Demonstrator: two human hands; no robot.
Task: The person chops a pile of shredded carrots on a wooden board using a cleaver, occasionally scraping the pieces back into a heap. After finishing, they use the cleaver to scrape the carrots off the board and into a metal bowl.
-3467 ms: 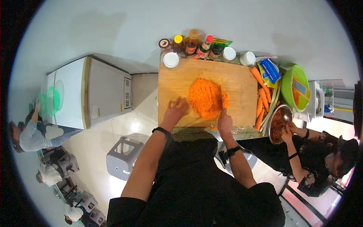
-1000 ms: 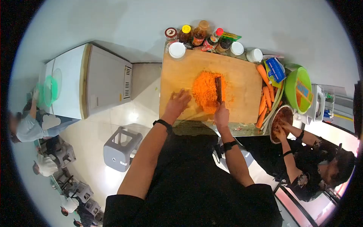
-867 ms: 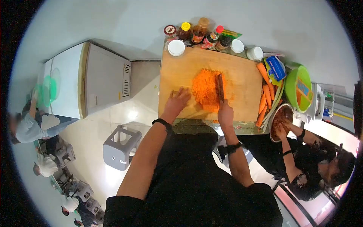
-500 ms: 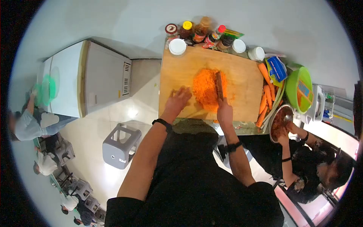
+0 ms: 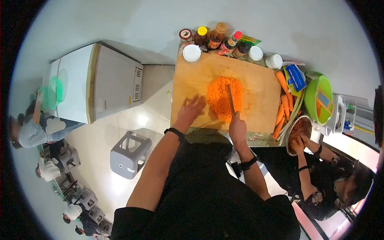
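Observation:
A round heap of finely chopped carrot (image 5: 219, 98) lies on the wooden cutting board (image 5: 260, 88). My right hand (image 5: 237, 129) is wrapped round the handle of a kitchen knife (image 5: 231, 99), whose blade points away from me over the right part of the heap. Just left of the carrot, my left hand (image 5: 193, 108) rests over the board with its fingers spread and nothing in it. Whole carrots (image 5: 285, 106) lie beside the board's right edge, next to long pale green stalks (image 5: 295, 107).
Sauce bottles and jars (image 5: 216, 36) line the board's far edge. To the right stand a green basin (image 5: 316, 96) and a person with both hands in a metal bowl (image 5: 301, 125) of reddish food. A grey stool (image 5: 129, 155) is at left, below a white cabinet (image 5: 114, 82).
The knife has shifted slightly toward me and its blade has tilted leftward over the carrot. My left hand stays spread beside the heap. The whole view has moved a little.

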